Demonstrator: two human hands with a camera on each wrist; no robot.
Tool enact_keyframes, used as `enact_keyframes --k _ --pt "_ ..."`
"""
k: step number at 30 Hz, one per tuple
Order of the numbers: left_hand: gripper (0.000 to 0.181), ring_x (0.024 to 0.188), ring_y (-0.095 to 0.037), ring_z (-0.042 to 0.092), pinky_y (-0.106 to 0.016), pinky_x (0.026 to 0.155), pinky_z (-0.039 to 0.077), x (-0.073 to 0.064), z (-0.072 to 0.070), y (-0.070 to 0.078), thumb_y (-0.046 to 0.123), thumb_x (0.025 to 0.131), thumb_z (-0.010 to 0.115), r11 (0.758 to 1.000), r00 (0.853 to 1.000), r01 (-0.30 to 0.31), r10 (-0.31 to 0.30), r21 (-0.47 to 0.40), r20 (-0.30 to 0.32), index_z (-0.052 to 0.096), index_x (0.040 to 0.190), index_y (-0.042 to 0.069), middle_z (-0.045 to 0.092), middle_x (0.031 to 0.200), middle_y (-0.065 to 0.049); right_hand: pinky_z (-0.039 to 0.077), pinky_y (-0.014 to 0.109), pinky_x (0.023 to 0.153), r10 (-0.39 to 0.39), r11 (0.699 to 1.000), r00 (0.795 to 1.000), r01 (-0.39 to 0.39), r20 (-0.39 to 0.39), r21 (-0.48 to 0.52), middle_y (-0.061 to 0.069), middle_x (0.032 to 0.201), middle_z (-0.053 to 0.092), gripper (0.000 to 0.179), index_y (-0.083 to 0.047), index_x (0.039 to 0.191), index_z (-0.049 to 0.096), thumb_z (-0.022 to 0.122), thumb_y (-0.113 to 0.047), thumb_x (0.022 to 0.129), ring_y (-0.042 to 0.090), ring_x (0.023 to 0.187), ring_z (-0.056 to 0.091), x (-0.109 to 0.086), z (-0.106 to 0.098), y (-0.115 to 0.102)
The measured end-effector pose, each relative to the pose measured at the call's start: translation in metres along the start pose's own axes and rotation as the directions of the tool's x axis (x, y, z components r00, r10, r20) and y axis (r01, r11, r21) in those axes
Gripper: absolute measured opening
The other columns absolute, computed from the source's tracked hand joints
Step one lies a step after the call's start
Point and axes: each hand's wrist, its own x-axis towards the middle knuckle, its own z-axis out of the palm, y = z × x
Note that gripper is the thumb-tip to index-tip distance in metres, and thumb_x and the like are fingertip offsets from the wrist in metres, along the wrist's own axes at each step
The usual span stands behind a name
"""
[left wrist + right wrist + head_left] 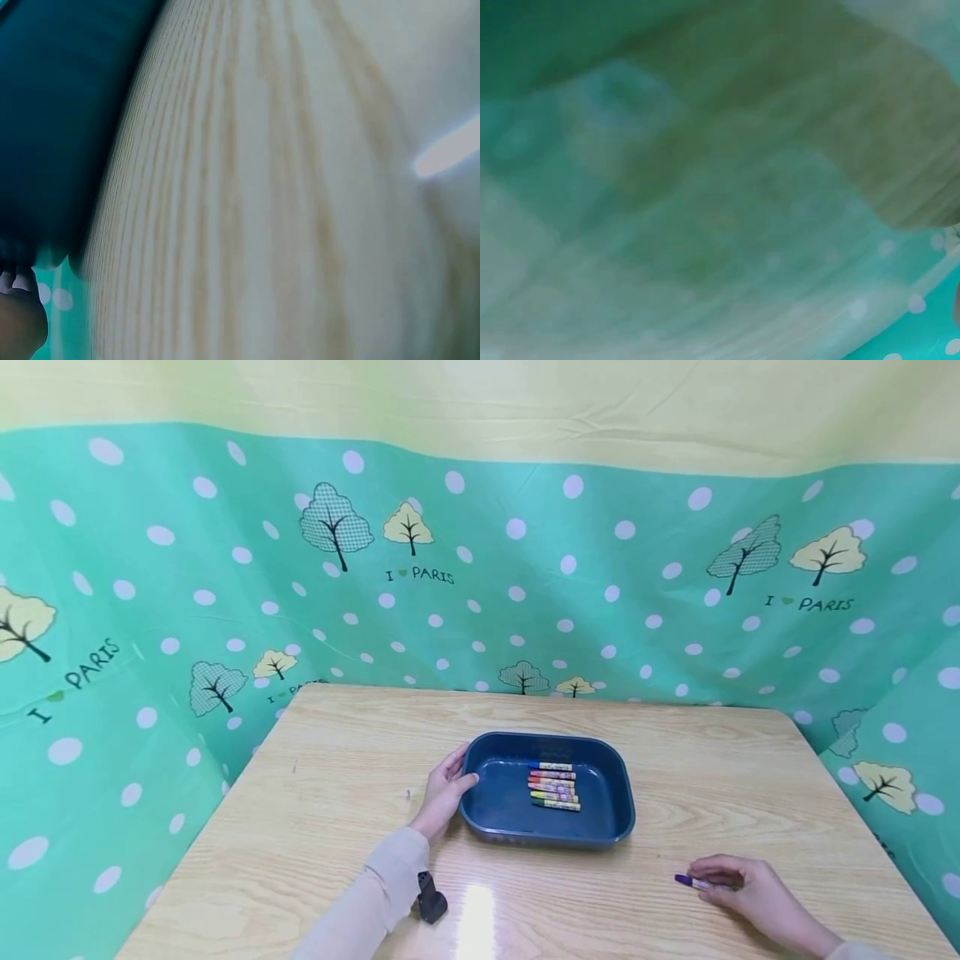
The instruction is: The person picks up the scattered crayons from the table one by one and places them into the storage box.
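A dark blue rectangular tray stands on the wooden table in the head view. My left hand grips its left end, thumb over the rim and fingers along the outside wall. Inside the tray, several crayons lie side by side in a column, with blue, pink, orange, red, yellow and green tips. To the right of the tray and nearer to me, my right hand pinches a purple crayon low over the table, its purple tip pointing left. In the left wrist view, the tray wall fills the left side.
The wood-grain table extends around the tray. A small black device is beside my left wrist. Green dotted cloth printed with trees hangs behind and at both sides. The right wrist view is mostly blurred.
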Motion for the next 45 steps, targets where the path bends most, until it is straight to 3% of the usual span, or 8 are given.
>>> enact_keyframes --k 11,19,23,31,39,45 --pt "0.058 0.133 -0.032 0.034 -0.038 0.109 0.032 -0.001 0.001 0.003 -0.005 0.083 0.054 1.000 1.000 0.017 -0.017 -0.020 0.015 0.037 0.139 0.003 0.036 0.143 -0.021 0.055 0.014 0.067 -0.040 0.998 0.997 0.037 -0.066 -0.043 0.013 0.094 0.070 0.030 0.000 0.100 0.068 0.072 -0.016 0.075 -0.002 0.078 0.064 0.009 -0.006 -0.010" --pt "0.057 0.132 -0.037 0.032 -0.041 0.108 0.033 -0.011 0.003 0.026 -0.006 0.084 0.051 1.000 1.000 0.009 -0.009 0.010 0.030 0.033 0.138 -0.005 0.034 0.142 -0.027 0.055 0.016 0.070 -0.074 0.996 0.987 0.079 -0.143 0.029 0.016 0.100 0.068 0.029 -0.001 0.102 0.068 0.071 -0.013 0.076 0.000 0.081 0.065 0.034 -0.016 -0.052" --pt "0.058 0.133 -0.036 0.031 -0.041 0.109 0.031 -0.011 0.003 0.026 -0.006 0.084 0.051 1.000 0.999 0.013 -0.012 -0.008 0.034 0.033 0.139 -0.004 0.033 0.143 -0.026 0.056 0.017 0.071 -0.093 0.993 0.988 0.101 -0.120 0.064 0.015 0.102 0.068 0.033 -0.002 0.104 0.068 0.071 -0.020 0.077 0.000 0.082 0.065 0.049 -0.015 -0.080" --pt "0.059 0.132 -0.033 0.035 -0.037 0.108 0.034 -0.001 0.000 -0.001 -0.004 0.083 0.053 1.000 1.000 0.007 -0.007 -0.014 0.006 0.037 0.139 0.003 0.037 0.142 -0.021 0.057 0.020 0.072 -0.194 0.968 0.981 0.195 -0.023 0.156 0.014 0.098 0.069 0.031 0.000 0.105 0.067 0.070 -0.016 0.079 0.009 0.084 0.067 0.082 0.015 -0.115" --pt "0.059 0.132 -0.033 0.034 -0.039 0.108 0.033 -0.001 0.001 -0.001 -0.005 0.083 0.053 1.000 1.000 0.003 -0.003 -0.004 0.000 0.037 0.139 0.002 0.036 0.143 -0.021 0.057 0.020 0.071 -0.291 0.950 0.956 0.286 0.026 0.129 0.010 0.094 0.070 0.022 -0.004 0.100 0.070 0.069 -0.013 0.079 0.015 0.085 0.067 0.111 0.054 -0.126" --pt "0.059 0.133 -0.033 0.033 -0.039 0.109 0.032 0.000 0.000 0.001 -0.004 0.083 0.053 1.000 1.000 0.009 -0.009 0.004 0.000 0.036 0.139 0.002 0.035 0.143 -0.021 0.056 0.019 0.072 -0.329 0.940 0.939 0.317 0.099 0.123 0.008 0.094 0.071 0.024 -0.003 0.100 0.070 0.069 -0.015 0.079 0.015 0.085 0.067 0.120 0.073 -0.132"
